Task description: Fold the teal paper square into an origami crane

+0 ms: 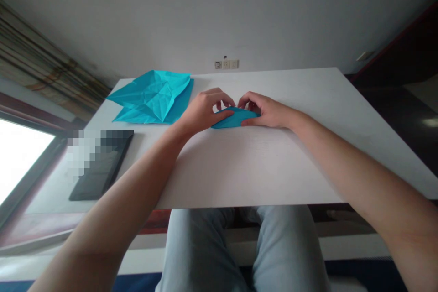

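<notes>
Two hands, two folded blue papers.

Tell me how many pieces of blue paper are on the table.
2: a folded piece between left hand and right hand, a creased sheet left of them. Another could hide under it.

Left hand and right hand just apart, curled fingers pointing down and inward.
</notes>
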Demonstrator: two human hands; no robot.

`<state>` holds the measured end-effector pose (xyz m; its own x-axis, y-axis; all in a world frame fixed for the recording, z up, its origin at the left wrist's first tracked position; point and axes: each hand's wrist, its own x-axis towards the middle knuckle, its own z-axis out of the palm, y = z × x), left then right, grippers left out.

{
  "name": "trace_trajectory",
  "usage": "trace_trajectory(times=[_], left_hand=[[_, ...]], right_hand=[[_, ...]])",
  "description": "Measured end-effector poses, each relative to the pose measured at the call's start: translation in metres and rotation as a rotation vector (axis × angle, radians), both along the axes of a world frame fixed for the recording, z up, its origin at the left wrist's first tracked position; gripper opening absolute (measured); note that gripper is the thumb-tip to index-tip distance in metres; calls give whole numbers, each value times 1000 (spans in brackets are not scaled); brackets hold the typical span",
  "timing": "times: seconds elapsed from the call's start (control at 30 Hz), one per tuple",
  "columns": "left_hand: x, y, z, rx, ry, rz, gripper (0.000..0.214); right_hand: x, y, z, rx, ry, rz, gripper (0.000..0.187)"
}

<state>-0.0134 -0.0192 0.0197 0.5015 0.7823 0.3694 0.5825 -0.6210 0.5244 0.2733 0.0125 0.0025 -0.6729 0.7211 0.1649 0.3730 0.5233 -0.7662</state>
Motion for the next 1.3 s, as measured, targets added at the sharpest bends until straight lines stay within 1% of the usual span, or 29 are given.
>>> trace_trajectory(times=[0.13,0.27,0.37,0.47,0.53,0.6,0.7,0.77,0.83,0.93,1.03,1.17,1.3], left_hand=[[0,2,-2,-28,6,17,22],[1,2,-3,23,15,-13,17],[2,0,0,26,9,-39,20],[3,-3,3,-34,32,-53,29],[3,-4,3,-76,57,-81,31],[2,-3,2,-102,81,-97,26],[2,0,-1,-123,87,-65,21],[3,1,-4,-159,67,-37,24],[4,0,-5,-195,62,-14,33],[6,-2,-6,-191,109,10,36],[7,-3,-5,-191,124,10,32],[3,-1,-2,-247,124,28,26],[1,0,1,-264,124,65,38]], right_hand=[[1,2,0,36,-18,-3,54],[1,3,0,63,-21,19,52],[2,4,0,69,-27,23,48],[4,5,-1,77,-36,40,46],[6,8,-1,93,-45,53,45],[8,11,-2,140,-67,44,46],[11,15,-3,256,-115,-23,49],[11,16,-2,330,-138,-81,49],[9,14,0,394,-140,-117,47],[3,6,5,455,-129,-83,35],[-5,-3,8,435,-146,12,26],[-10,-8,5,349,-147,65,22],[-10,-7,1,300,-107,68,23]])
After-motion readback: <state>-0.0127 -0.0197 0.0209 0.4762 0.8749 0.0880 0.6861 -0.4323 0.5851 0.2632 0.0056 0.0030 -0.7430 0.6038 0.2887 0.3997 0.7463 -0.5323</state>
